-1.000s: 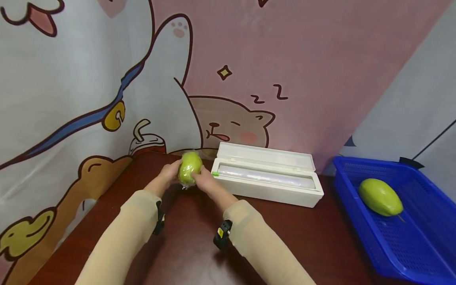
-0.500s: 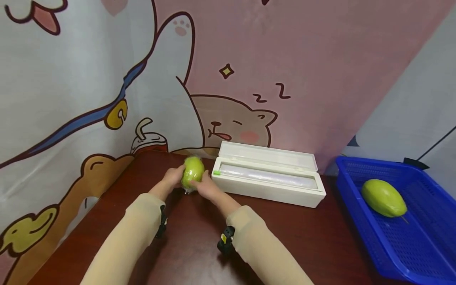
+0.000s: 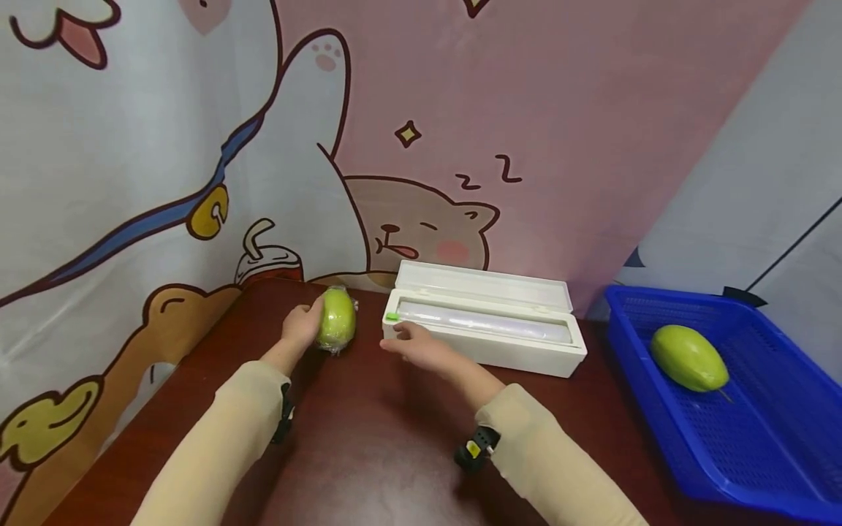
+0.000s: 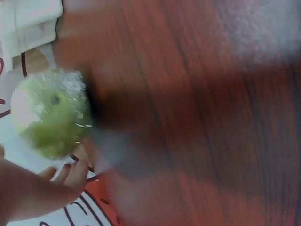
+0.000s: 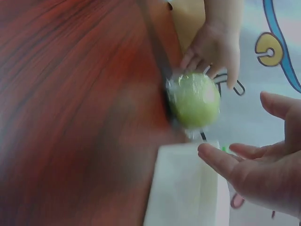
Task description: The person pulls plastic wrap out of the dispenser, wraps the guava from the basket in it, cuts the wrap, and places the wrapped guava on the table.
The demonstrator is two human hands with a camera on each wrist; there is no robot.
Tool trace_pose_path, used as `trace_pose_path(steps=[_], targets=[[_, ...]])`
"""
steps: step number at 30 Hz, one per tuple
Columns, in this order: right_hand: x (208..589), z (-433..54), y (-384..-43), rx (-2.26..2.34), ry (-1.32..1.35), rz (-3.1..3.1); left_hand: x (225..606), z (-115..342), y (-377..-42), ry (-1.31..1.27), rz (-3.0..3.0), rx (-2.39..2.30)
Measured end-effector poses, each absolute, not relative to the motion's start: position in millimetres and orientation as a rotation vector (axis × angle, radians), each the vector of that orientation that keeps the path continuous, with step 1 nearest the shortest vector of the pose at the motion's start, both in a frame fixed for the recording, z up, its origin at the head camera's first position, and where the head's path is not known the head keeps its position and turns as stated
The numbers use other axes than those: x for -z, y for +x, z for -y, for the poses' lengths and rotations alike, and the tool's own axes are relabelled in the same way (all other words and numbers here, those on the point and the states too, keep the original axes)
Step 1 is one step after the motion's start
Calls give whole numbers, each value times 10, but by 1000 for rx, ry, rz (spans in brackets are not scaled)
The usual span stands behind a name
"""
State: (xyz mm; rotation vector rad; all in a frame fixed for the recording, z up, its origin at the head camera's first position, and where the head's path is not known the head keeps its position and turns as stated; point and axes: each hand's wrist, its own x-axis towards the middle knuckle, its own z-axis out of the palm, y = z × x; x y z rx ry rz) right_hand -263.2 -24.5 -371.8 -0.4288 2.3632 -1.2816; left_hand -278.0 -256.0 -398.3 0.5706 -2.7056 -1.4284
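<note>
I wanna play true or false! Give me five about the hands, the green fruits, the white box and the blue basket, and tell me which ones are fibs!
1. The left hand is next to a green fruit wrapped in clear film. True.
2. Another green fruit lies in the blue basket. True.
3. The white box has its lid closed. False: the lid is open, and a roll shows inside.
4. The right hand is holding the roll. False: it holds nothing.
5. In the head view, the basket is left of the box. False: it's on the right.
</note>
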Motion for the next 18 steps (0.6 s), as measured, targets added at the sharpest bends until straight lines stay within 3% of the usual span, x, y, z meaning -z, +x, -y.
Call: trace_pose_path(steps=[9, 18], targets=[[3510, -680, -2769, 1441, -283, -2409, 3835, 2396, -2772, 217, 2599, 1239], [3388, -1509, -2852, 1318, -57, -2572, 3820, 2161, -2800, -97, 2617, 1182]])
